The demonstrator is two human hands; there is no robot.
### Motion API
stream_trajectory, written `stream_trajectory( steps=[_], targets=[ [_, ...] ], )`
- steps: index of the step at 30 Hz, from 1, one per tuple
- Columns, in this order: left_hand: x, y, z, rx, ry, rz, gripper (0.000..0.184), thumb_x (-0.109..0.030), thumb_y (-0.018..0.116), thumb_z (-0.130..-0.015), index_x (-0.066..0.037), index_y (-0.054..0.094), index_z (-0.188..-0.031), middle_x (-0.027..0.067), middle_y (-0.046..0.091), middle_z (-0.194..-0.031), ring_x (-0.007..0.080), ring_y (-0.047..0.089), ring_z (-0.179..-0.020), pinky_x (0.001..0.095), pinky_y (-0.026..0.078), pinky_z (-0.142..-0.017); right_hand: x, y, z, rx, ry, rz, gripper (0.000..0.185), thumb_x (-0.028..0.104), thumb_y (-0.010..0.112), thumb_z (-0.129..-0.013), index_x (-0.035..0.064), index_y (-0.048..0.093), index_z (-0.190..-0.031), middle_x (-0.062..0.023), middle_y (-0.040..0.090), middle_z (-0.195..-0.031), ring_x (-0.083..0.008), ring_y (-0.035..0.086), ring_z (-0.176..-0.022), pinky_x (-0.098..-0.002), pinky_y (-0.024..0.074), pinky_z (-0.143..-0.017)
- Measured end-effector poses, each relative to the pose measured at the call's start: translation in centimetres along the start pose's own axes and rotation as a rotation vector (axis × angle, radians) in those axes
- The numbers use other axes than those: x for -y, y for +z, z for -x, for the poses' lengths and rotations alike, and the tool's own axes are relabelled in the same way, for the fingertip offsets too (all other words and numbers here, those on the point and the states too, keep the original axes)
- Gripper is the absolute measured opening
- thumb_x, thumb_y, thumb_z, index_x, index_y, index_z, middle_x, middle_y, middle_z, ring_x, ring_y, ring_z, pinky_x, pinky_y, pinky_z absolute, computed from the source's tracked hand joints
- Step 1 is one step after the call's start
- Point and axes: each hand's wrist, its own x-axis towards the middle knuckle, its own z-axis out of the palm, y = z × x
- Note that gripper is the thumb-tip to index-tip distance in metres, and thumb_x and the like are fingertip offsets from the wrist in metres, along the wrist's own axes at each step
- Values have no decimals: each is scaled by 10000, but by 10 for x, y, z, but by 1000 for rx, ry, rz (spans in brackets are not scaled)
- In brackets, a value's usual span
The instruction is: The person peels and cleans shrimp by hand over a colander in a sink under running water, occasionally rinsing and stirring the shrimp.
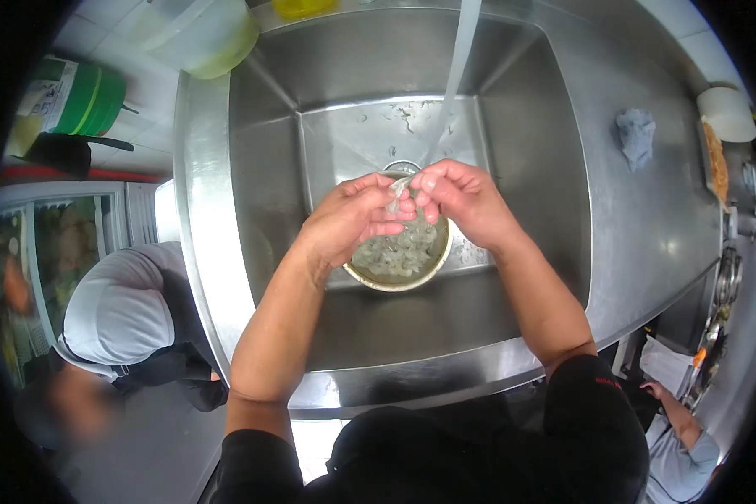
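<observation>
Over a round metal bowl [392, 287], my left hand [344, 218] and my right hand [470, 202] meet at the fingertips. Between them is a small, pale, translucent shrimp [397, 193]. The left fingers grip its body from the left, while the right thumb and fingers pinch its upper end. Many similar greyish shrimp [403, 252] lie wet in the bowl below, partly covered by my hands. The bowl stands in a deep stainless steel sink [269, 185].
A tap spout [464, 59] reaches over the sink from the back. Dark scraps [409, 118] lie on the sink floor. A crumpled bluish cloth [636, 137] rests on the right counter. A plastic container [197, 38] stands back left. Other people [126, 311] are at both sides.
</observation>
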Motion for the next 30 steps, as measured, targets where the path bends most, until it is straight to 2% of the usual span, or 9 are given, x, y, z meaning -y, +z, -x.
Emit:
stream_trajectory(
  steps=[4, 11, 14, 18, 20, 21, 24, 27, 30],
  targets=[
    [1, 0, -2, -1, -9, -18, 173, -166, 581, -946, -60, 616, -1077, 55, 657, -1052, 165, 630, -1019, 318, 515, -874, 0, -16, -5, -18, 17, -347, 155, 143, 599, -988, 9, 658, -1041, -31, 638, -822, -116, 557, -665, -275, 481, -647],
    [-1, 3, -2, -102, 64, -78, 155, -128, 589, -934, -84, 634, -1075, 29, 650, -1067, 148, 618, -971, 331, 528, -849, 19, -39, -8, -438, -138, 207, 175, 158, 691, -938, -14, 686, -972, -72, 691, -814, -92, 629, -665, -246, 533, -637],
    [1, -1, -3, -136, 105, -172, 149, -153, 597, -939, -87, 645, -1064, 15, 649, -1049, 134, 611, -944, 323, 523, -840, 23, -48, -10, -638, -101, 599, 244, 206, 741, -894, -11, 705, -999, -75, 689, -780, -144, 624, -605, -284, 544, -621],
    [6, -9, -9, -148, 134, -576, 243, -226, 606, -932, -35, 655, -1074, 85, 692, -1007, 225, 652, -922, 371, 524, -834, 4, -82, -16, -487, 163, 1238, 546, 305, 721, -887, 39, 552, -1333, -197, 686, -1041, -319, 669, -907, -389, 541, -851],
    [24, -21, -12, -193, 191, -1192, 315, -265, 606, -918, -6, 652, -1091, 159, 701, -1002, 314, 660, -944, 417, 513, -859, -22, -94, -17, -255, 312, 1537, 692, 351, 683, -905, 77, 408, -1477, -254, 635, -1216, -386, 620, -1125, -420, 489, -993],
    [25, -20, -9, -211, 216, -1502, 352, -285, 605, -911, 9, 650, -1100, 196, 705, -1000, 359, 664, -955, 440, 507, -871, -27, -89, -20, -233, 508, 1544, 829, 380, 635, -927, 95, 186, -1564, -282, 512, -1381, -379, 474, -1322, -422, 398, -1100],
    [19, -11, -8, -258, 65, -1483, 383, -309, 602, -898, 8, 660, -1106, 262, 677, -1033, 428, 632, -1015, 482, 482, -909, -31, -80, -22, -197, 503, 1465, 769, 390, 637, -925, 73, 287, -1531, -260, 526, -1381, -380, 501, -1294, -420, 421, -1077],
    [12, -10, -6, -290, 153, -1454, 358, -316, 605, -902, -18, 679, -1085, 245, 684, -1047, 409, 645, -1005, 480, 487, -901, -45, -72, -26, -139, 338, 1474, 702, 395, 672, -900, 44, 422, -1455, -230, 577, -1339, -370, 539, -1257, -413, 427, -1063],
    [11, -14, -9, -285, 121, -1442, 352, -328, 604, -909, -28, 684, -1076, 234, 686, -1041, 402, 643, -1009, 479, 487, -900, -63, -52, -26, 18, 350, 1416, 535, 366, 667, -898, 50, 572, -1319, -227, 639, -1225, -379, 599, -1159, -440, 470, -990]
  ],
)
